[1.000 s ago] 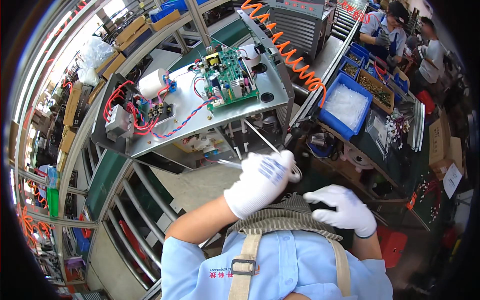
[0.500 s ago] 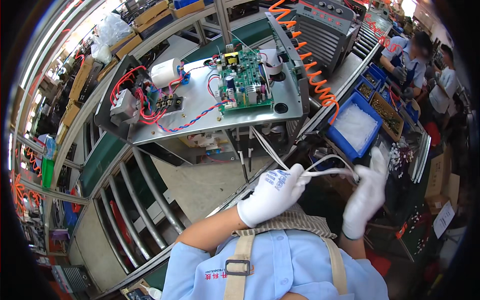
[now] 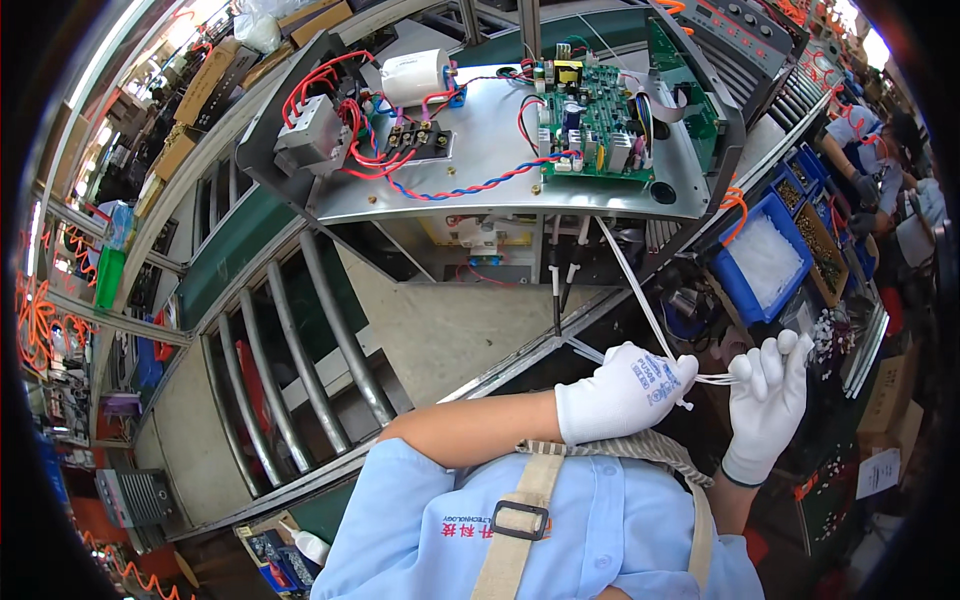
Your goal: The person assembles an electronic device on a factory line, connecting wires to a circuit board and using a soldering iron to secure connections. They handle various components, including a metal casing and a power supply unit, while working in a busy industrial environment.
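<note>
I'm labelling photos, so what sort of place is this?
Probably a factory's electronics assembly line: an open chassis bearing a green circuit board, a roller conveyor, and blue bins of parts.

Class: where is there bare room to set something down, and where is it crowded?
Bare: the beige surface between the rollers and silver rail; the metal plate between the white cylinder and green circuit board. Crowded: the plate's left end, with red wires; around the blue bin.

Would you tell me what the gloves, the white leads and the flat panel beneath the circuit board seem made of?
Gloves: probably knitted fabric, matt, judging by the soft creases. White leads: likely smooth plastic insulation, given their flexible look; any core is hidden. Flat panel: apparently sheet metal, satin finish, as its silvery surface catches light.
</note>
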Tool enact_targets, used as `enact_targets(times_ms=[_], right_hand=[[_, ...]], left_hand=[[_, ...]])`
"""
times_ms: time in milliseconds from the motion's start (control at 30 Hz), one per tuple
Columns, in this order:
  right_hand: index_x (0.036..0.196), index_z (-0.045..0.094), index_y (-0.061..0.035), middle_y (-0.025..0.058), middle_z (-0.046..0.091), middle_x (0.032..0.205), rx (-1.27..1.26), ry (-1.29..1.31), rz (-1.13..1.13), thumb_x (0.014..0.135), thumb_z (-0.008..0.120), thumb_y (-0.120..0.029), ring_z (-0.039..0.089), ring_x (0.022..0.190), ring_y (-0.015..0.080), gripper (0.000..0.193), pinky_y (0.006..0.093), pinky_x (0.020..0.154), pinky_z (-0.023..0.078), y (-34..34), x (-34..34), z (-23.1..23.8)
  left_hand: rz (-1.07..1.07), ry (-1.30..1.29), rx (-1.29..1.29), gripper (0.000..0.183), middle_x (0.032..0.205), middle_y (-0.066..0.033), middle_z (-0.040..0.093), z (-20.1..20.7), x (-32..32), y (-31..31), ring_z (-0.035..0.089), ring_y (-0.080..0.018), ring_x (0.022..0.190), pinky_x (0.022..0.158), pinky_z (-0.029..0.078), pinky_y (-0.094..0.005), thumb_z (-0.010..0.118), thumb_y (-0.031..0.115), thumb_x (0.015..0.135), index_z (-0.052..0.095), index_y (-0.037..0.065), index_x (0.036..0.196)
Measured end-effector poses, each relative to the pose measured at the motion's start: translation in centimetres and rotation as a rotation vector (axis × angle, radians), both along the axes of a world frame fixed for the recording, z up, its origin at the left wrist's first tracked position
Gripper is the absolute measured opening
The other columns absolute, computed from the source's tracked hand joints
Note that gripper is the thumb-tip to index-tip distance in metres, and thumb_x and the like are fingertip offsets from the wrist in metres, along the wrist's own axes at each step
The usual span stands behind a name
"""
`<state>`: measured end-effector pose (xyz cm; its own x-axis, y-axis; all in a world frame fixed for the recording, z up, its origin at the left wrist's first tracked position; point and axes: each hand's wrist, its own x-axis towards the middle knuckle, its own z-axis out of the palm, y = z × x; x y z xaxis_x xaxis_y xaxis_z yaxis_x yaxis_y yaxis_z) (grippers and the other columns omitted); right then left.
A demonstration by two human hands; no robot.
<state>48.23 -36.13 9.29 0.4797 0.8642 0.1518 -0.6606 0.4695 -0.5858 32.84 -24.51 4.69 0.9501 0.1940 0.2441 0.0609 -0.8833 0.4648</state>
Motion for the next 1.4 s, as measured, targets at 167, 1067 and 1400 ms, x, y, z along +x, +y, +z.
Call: enact_targets(times_ms=[167,1067,1400], right_hand=[[0.094,0.058,-0.0006,0.0044,0.051,0.068,-0.503,-0.947,-0.06,0.098,0.051,-0.018,0.048,0.054,0.0159,0.019,0.0313,0.055,0.042,-1.4,-1.4,1.0],[0.119,0.065,0.0042,0.0132,0.07,0.111,-0.421,-0.479,-0.084,0.09,0.066,-0.004,0.07,0.094,0.0202,0.03,0.0279,0.081,0.055,11.9,-2.2,-7.8],[0.11,0.063,0.0005,0.0104,0.07,0.101,0.166,0.3,-0.08,0.094,0.051,0.005,0.068,0.09,0.0205,0.02,0.0333,0.082,0.057,19.6,-3.0,-10.7]], left_hand=[[-0.056,-0.134,-0.228,0.068,0.082,-0.0094,0.061,5.2,-3.2,1.8,0.063,-0.0283,0.062,0.051,0.049,-0.0367,0.064,0.024,0.088,0.035,0.005,0.147],[0.483,-0.224,-0.872,0.027,0.087,-0.0074,0.068,-0.5,1.4,9.4,0.061,-0.0123,0.072,0.066,0.05,-0.0295,0.059,0.025,0.099,0.063,-0.001,0.104],[0.388,0.211,0.463,0.046,0.078,-0.0142,0.07,9.6,4.0,12.4,0.068,-0.0317,0.067,0.059,0.052,-0.0412,0.06,0.015,0.09,0.053,0.009,0.134]])
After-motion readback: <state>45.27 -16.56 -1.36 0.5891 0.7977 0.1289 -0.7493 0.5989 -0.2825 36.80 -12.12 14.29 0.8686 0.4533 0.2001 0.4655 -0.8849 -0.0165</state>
